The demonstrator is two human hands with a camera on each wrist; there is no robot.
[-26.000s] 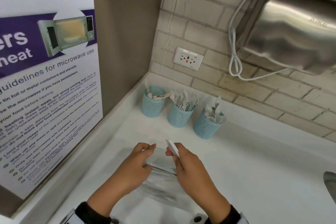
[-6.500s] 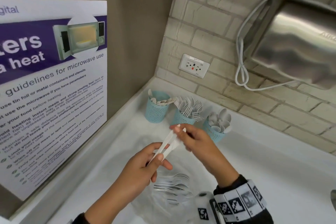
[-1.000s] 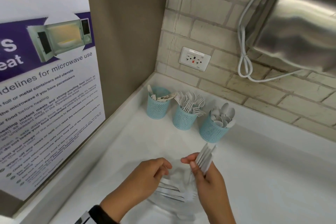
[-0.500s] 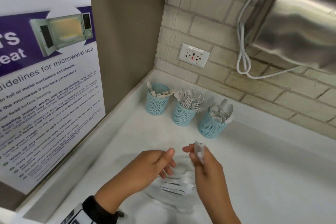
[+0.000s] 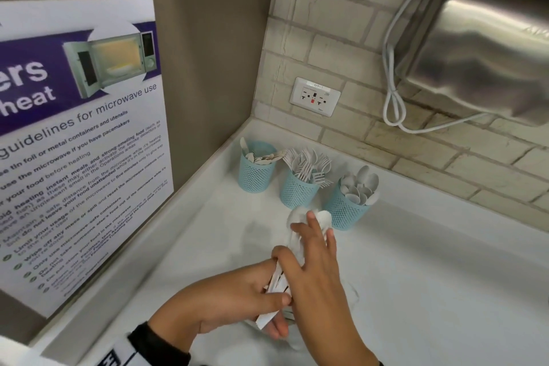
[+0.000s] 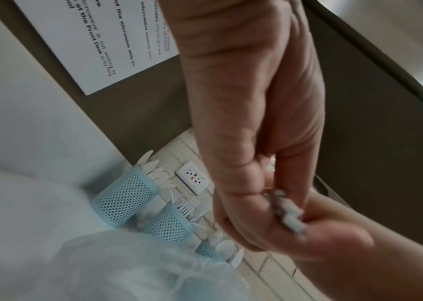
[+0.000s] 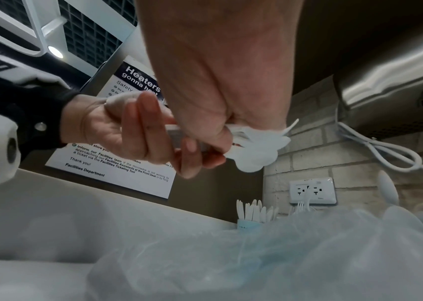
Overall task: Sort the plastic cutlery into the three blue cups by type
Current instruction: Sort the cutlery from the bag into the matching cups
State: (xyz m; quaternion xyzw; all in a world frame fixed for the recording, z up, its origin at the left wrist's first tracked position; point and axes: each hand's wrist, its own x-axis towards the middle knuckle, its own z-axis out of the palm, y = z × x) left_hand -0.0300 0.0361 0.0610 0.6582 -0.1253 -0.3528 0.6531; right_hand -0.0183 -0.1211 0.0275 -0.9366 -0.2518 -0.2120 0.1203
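Both hands, the left hand (image 5: 237,296) and right hand (image 5: 312,264), clasp one bundle of white plastic spoons (image 5: 297,220), bowls fanned out, handles bunched together.

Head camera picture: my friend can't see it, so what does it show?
Both hands, left hand and right hand, hold a bundle of white plastic spoons above a white counter. Behind stand three blue cups of cutlery.

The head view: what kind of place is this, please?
Probably a shared office pantry or break room. A printed poster of microwave guidelines hangs on the wall, a steel hand dryer is fixed to the beige brick wall, and three blue mesh cups of white plastic cutlery stand on the white counter.
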